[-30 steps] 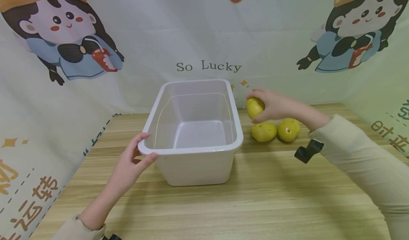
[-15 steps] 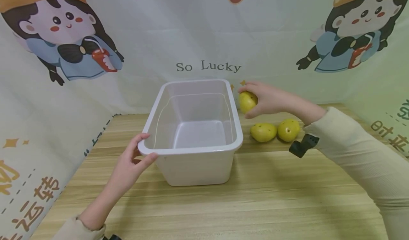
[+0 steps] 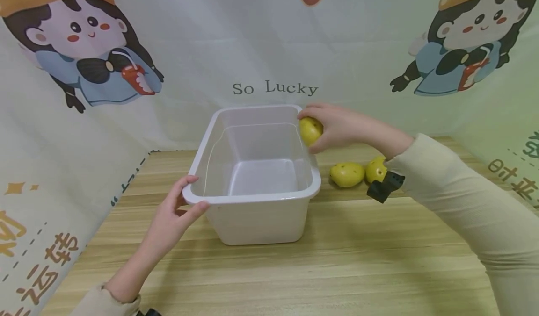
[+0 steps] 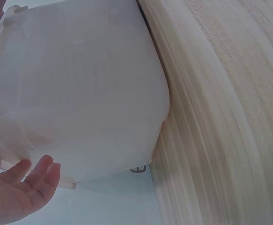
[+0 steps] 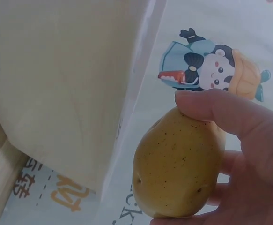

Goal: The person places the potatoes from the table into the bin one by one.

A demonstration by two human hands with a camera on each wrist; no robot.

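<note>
My right hand (image 3: 337,125) grips a yellow potato (image 5: 178,164) between thumb and fingers, held up at the right rim of a white plastic bin (image 3: 257,220). In the right wrist view the potato's speckled skin shows, with the bin's outer wall beside it. My left hand (image 3: 170,218) holds the bin's near left corner, thumb on the front rim and fingers over the left rim. From the left wrist view those fingers (image 4: 45,180) bend by the bin's side. Two more potatoes lie right of the bin: one potato (image 3: 347,174) in full sight, another potato (image 3: 375,168) partly behind the wrist camera.
The bin stands on a wood-grain table (image 3: 269,278). A printed cloth (image 3: 189,49) with cartoon figures hangs behind and at both sides. A black wrist camera (image 3: 385,186) juts from the right sleeve (image 3: 446,190).
My right hand has carried the potato left and slightly up, from above the other potatoes to the bin's right rim. The left hand and the bin have stayed in place.
</note>
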